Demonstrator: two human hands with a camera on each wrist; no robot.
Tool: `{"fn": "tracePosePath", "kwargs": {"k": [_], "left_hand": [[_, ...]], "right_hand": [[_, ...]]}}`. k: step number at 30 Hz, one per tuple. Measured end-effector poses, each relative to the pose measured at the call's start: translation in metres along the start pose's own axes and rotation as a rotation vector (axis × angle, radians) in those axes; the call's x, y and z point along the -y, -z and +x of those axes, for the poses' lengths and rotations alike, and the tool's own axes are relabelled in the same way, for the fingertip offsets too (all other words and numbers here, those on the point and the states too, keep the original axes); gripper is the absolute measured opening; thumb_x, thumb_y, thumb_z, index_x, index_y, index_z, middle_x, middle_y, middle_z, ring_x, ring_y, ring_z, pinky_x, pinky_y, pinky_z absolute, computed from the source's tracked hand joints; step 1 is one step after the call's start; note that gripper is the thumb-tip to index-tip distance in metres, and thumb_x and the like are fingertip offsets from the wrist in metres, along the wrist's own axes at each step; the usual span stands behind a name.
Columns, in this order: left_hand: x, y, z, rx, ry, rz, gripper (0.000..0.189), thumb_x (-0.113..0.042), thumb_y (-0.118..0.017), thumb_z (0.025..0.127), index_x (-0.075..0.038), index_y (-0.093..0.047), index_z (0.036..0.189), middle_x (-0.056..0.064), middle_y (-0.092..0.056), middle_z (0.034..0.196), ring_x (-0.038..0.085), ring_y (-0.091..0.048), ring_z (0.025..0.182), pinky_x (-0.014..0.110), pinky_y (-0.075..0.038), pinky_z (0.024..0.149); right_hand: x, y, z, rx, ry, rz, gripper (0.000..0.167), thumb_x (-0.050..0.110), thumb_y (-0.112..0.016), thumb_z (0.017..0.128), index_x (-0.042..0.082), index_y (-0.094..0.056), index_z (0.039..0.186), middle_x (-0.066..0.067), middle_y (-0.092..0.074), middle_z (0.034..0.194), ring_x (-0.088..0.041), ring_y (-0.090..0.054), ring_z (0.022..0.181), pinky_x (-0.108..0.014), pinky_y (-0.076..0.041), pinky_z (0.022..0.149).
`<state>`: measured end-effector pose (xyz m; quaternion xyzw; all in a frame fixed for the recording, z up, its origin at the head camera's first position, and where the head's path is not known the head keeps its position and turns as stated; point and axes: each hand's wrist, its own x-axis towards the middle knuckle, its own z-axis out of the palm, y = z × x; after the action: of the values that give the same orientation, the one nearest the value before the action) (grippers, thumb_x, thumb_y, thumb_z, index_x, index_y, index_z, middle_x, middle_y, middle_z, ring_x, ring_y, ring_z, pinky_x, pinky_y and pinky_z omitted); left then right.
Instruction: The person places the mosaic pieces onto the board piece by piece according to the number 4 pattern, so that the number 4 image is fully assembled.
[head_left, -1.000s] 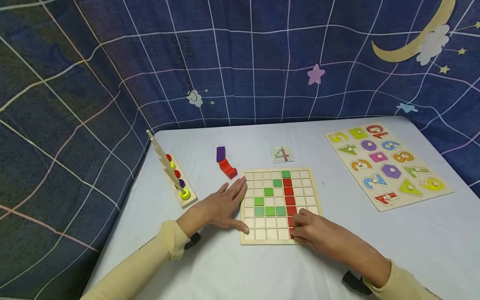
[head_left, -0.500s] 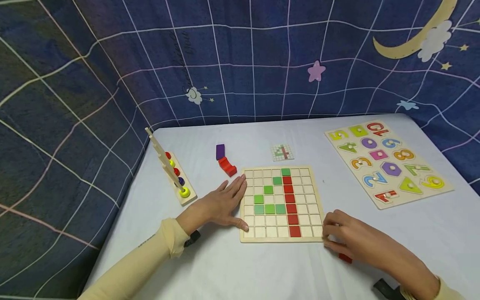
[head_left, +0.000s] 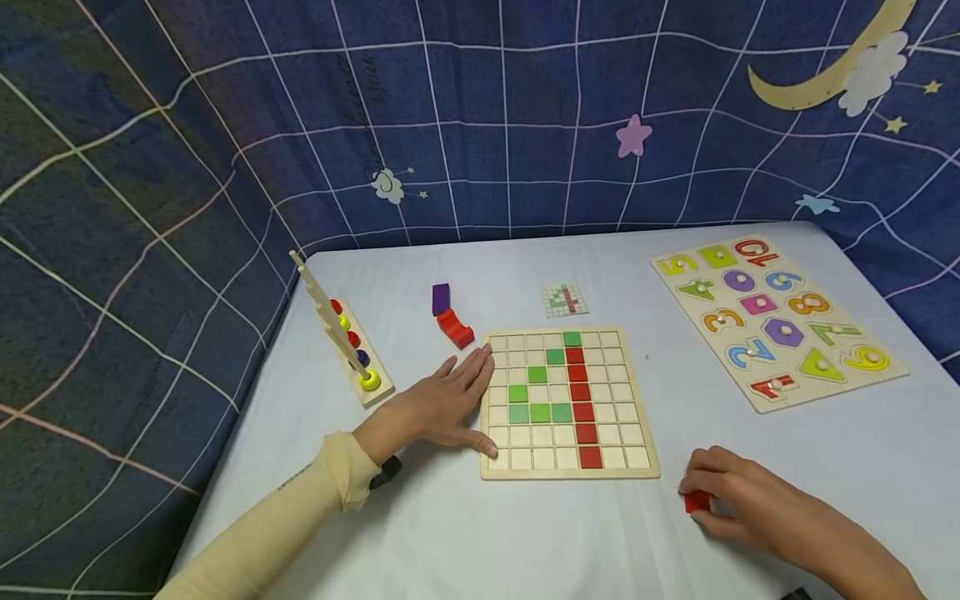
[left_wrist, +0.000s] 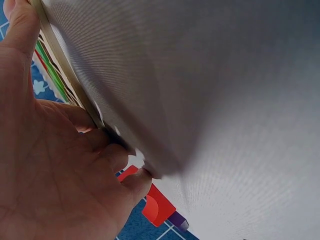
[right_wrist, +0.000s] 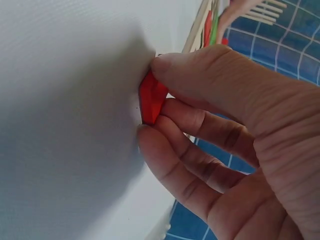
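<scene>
A wooden grid board (head_left: 607,392) lies on the white table with green and red square tiles in some of its cells. The red tiles (head_left: 582,412) form an upright column, and the green tiles (head_left: 539,412) make a slant and a short row to its left. My left hand (head_left: 438,412) rests along the board's left edge with fingers straight and thumb spread at the lower corner. Right of the board, close over the table, my right hand (head_left: 757,500) pinches a red tile (right_wrist: 153,97) between thumb and fingertips. That red tile (head_left: 697,502) shows partly under the fingers.
Behind the board lies a small pattern card (head_left: 566,300). A red curved block (head_left: 455,328) and a purple block (head_left: 441,299) sit to its left. A peg stand with beads (head_left: 378,390) stands farther left. At the right lies a number and shape puzzle (head_left: 759,326).
My right hand has left the bottom of the red column and moved right, off the board, to a red tile that it now pinches. My left hand has stayed in place.
</scene>
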<state>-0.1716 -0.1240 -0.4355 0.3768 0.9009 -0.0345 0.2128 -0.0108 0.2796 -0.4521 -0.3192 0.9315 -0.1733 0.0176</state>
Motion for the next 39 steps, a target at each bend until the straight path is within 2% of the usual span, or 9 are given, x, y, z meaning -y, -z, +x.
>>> {"fn": "tracePosePath", "kwargs": {"k": [2, 5, 12, 20, 25, 29, 34, 39], "left_hand": [[0.000, 0.000, 0.000, -0.001, -0.001, 0.001, 0.132, -0.081, -0.066, 0.088, -0.001, -0.002, 0.172, 0.017, 0.007, 0.182, 0.030, 0.001, 0.171, 0.054, -0.010, 0.139], [0.000, 0.001, 0.000, 0.004, 0.002, -0.005, 0.132, -0.081, -0.067, 0.088, -0.001, -0.002, 0.172, 0.016, 0.007, 0.182, 0.030, 0.001, 0.171, 0.054, -0.010, 0.139], [0.000, -0.001, 0.000, 0.022, 0.019, -0.018, 0.133, -0.082, -0.067, 0.087, -0.003, -0.002, 0.172, 0.014, 0.008, 0.182, 0.028, 0.002, 0.171, 0.052, -0.009, 0.140], [0.000, -0.002, 0.000, 0.015, 0.009, -0.016, 0.133, -0.081, -0.067, 0.087, -0.002, -0.003, 0.172, 0.015, 0.007, 0.182, 0.028, 0.002, 0.171, 0.052, -0.008, 0.140], [-0.001, -0.001, 0.000, 0.017, 0.011, -0.017, 0.132, -0.081, -0.067, 0.087, -0.002, -0.002, 0.172, 0.014, 0.007, 0.182, 0.028, 0.003, 0.171, 0.052, -0.008, 0.140], [-0.001, 0.000, 0.000, 0.012, 0.006, -0.016, 0.132, -0.081, -0.067, 0.088, -0.002, -0.003, 0.172, 0.015, 0.006, 0.182, 0.029, 0.002, 0.171, 0.053, -0.009, 0.139], [-0.001, -0.001, 0.001, 0.008, 0.003, -0.010, 0.132, -0.081, -0.066, 0.088, -0.002, -0.004, 0.172, 0.015, 0.006, 0.182, 0.029, 0.002, 0.171, 0.053, -0.010, 0.139], [0.001, -0.002, 0.001, 0.009, 0.011, -0.008, 0.132, -0.082, -0.066, 0.088, -0.003, -0.003, 0.172, 0.014, 0.007, 0.183, 0.028, 0.003, 0.171, 0.053, -0.009, 0.139]], "right_hand": [[-0.002, -0.002, 0.001, -0.045, 0.051, -0.007, 0.032, 0.007, -0.095, 0.072, 0.023, -0.075, 0.090, 0.017, -0.057, 0.092, 0.004, -0.047, 0.084, -0.016, -0.050, 0.064], [-0.002, -0.003, 0.002, -0.060, 0.077, -0.005, 0.034, 0.006, -0.096, 0.070, 0.023, -0.075, 0.089, 0.017, -0.057, 0.091, 0.004, -0.046, 0.084, -0.014, -0.049, 0.063], [-0.002, 0.009, 0.012, -0.020, 0.041, -0.039, 0.033, 0.009, -0.097, 0.073, 0.026, -0.075, 0.091, 0.017, -0.058, 0.094, 0.003, -0.049, 0.086, -0.018, -0.056, 0.067], [-0.014, 0.029, 0.047, 0.007, 0.099, -0.110, 0.030, 0.010, -0.096, 0.077, 0.023, -0.077, 0.096, 0.011, -0.064, 0.099, -0.004, -0.054, 0.090, -0.024, -0.062, 0.074], [-0.021, 0.033, 0.078, -0.020, 0.190, -0.107, 0.028, 0.005, -0.094, 0.078, 0.016, -0.077, 0.098, 0.008, -0.065, 0.099, -0.007, -0.055, 0.092, -0.025, -0.062, 0.076], [-0.022, 0.029, 0.102, -0.037, 0.245, -0.074, 0.024, 0.004, -0.091, 0.082, 0.014, -0.076, 0.098, 0.006, -0.065, 0.098, -0.008, -0.055, 0.091, -0.026, -0.058, 0.075], [-0.021, 0.020, 0.122, -0.028, 0.259, -0.001, 0.015, 0.004, -0.087, 0.087, 0.012, -0.076, 0.094, 0.004, -0.067, 0.096, -0.009, -0.055, 0.090, -0.028, -0.058, 0.077], [-0.020, 0.007, 0.128, -0.122, 0.315, 0.024, 0.013, 0.002, -0.088, 0.086, 0.009, -0.078, 0.091, 0.002, -0.069, 0.093, -0.011, -0.058, 0.088, -0.027, -0.059, 0.076]]}}
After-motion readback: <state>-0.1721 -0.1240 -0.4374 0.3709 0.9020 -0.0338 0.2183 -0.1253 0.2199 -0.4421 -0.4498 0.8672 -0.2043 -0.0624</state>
